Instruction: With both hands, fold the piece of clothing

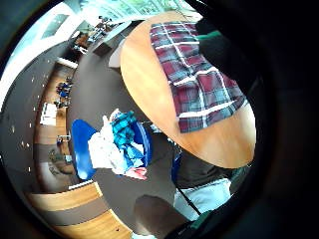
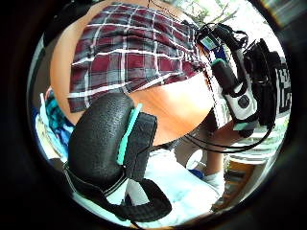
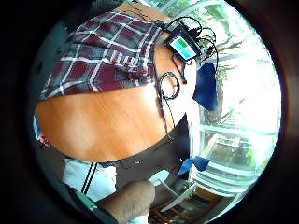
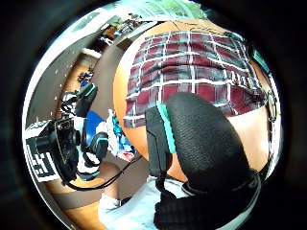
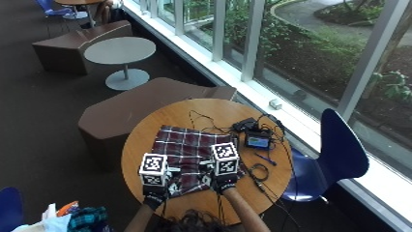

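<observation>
Two gloved hands hovering at the near hem

Lying flat on the round wooden worktop (image 5: 212, 108): plaid garment (image 5: 186, 145), likely soft, light, limp. Best taking by the two near corners. Hanging over that edge: left hand (image 5: 154, 193) and right hand (image 5: 223, 182), grip state impossible to tell. Sitting beside the cloth: small screen device (image 5: 258, 141) and cables. Standing alongside: blue chair (image 5: 338, 150), tall windows.

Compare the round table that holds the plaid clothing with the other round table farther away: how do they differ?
The near round table has a wooden orange-brown top; the far table has a grey top. The near one carries the plaid clothing, cables and a small device; nothing shows on the far one. Both are round and stand along the window side.
</observation>
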